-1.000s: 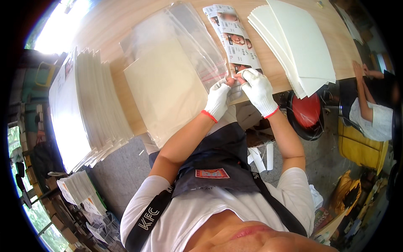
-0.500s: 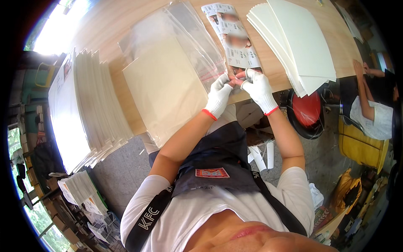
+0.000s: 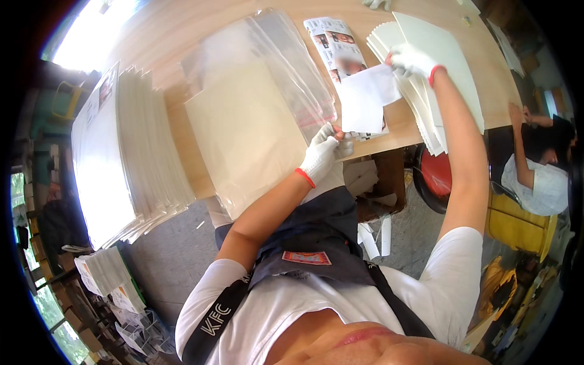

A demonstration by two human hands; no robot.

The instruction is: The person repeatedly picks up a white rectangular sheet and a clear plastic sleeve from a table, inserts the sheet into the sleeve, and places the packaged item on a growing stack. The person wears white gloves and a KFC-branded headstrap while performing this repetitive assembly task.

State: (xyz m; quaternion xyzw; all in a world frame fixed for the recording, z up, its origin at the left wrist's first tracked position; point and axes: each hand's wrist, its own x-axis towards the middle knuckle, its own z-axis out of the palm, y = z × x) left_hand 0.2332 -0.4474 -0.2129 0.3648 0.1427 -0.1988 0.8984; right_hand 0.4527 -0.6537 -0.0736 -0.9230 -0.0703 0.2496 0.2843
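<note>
A white paper sheet (image 3: 364,97), bent across its middle, rises over a pile of printed paper sheets (image 3: 331,36). My right hand (image 3: 413,62), in a white knit glove with a red cuff, pinches its upper right corner, over the fanned white boards. Gloved the same way, my left hand (image 3: 324,149) is closed at the table's front edge, thumb and forefinger together by the pile's lower left corner. Whatever those fingertips hold is too small to make out. Left of the pile lie clear plastic bags (image 3: 292,61) and a cream sheet in plastic (image 3: 246,131).
A tall stack of bagged boards (image 3: 143,146) stands at the table's left. White boards (image 3: 435,55) lie fanned at the right. A red stool (image 3: 435,170) is below the table edge. Another person (image 3: 535,164) sits at far right. A white glove (image 3: 377,3) lies at the far edge.
My right hand has moved up and right from beside the left hand, drawing the white sheet up across the printed pile. My left hand has shifted slightly down.
</note>
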